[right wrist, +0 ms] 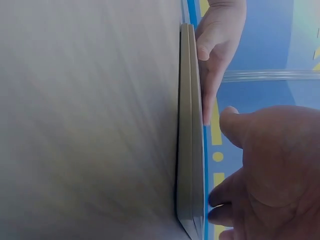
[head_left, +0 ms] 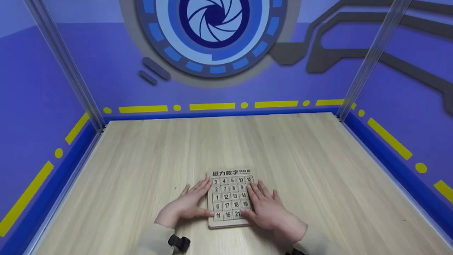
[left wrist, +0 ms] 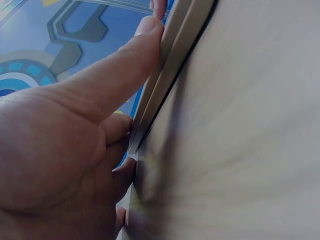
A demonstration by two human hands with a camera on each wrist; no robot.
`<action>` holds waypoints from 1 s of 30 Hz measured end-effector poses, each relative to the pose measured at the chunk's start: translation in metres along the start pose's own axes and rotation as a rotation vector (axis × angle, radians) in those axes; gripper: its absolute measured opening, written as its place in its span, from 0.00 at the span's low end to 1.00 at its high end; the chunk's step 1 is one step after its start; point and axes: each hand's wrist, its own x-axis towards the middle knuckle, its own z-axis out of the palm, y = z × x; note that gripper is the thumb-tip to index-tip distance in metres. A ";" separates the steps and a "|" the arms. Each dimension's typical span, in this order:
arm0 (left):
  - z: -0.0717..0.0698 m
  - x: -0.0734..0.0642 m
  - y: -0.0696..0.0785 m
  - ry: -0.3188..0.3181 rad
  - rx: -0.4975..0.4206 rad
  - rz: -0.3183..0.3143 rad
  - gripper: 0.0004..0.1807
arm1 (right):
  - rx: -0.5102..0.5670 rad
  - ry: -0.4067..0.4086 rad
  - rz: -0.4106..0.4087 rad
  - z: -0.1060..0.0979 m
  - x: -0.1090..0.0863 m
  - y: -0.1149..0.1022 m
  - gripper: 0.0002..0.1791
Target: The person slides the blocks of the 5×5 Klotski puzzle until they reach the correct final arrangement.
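Observation:
A wooden number sliding puzzle (head_left: 226, 197) lies flat on the table, its rows of numbered tiles facing up under a printed heading. Along its left edge stretches my left hand (head_left: 189, 203), fingers straight and pointing away from me, thumb at the edge by tile 11. My right hand (head_left: 267, 207) is over the right side, fingers extended and thumb tip beside tile 21; it hides part of the right column and the lower right corner. In the right wrist view, the right thumb (right wrist: 234, 125) is raised off the puzzle's side (right wrist: 186, 135).
The light wood table (head_left: 159, 152) extends around the puzzle. Blue printed panels (head_left: 106, 74) with yellow dashes enclose it at the back and both sides, joined by clear corner posts (head_left: 70, 60). A black band (head_left: 179, 243) is on the left wrist.

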 end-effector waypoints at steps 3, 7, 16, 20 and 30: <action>0.000 0.000 0.000 0.000 0.003 0.000 0.63 | 0.000 -0.009 0.005 0.001 0.000 0.000 0.49; -0.001 0.000 0.000 -0.001 0.007 0.001 0.63 | -0.006 -0.016 -0.001 0.002 -0.003 0.000 0.49; -0.001 0.000 0.000 -0.005 0.000 -0.004 0.63 | -0.019 -0.033 -0.004 0.003 -0.020 -0.006 0.52; -0.001 0.000 0.001 -0.004 -0.001 -0.010 0.63 | -0.024 -0.028 -0.005 0.004 -0.028 -0.010 0.52; 0.000 0.000 0.000 -0.005 -0.011 -0.006 0.63 | 0.030 -0.020 0.012 -0.007 -0.019 -0.005 0.48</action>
